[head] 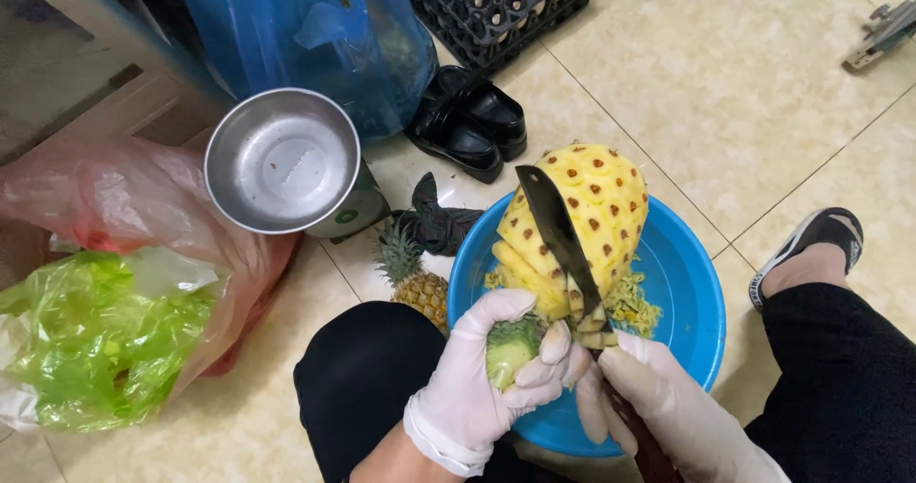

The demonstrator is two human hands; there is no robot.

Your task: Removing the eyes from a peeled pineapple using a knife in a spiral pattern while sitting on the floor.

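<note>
My left hand (pixel 482 373) grips the peeled pineapple (pixel 572 230) by its firm stem end at lower centre; the flesh looks wet and slippery. My right hand (pixel 658 402) clenches the knife (pixel 558 240), its handle mostly hidden.

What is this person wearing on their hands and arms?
Both the left hand and the right hand wear thin, whitish disposable gloves, slightly wrinkled and snug over the fingers. The left glove ends in a rolled cuff at the wrist; beyond it the forearm is bare, with no sleeve visible.
</note>
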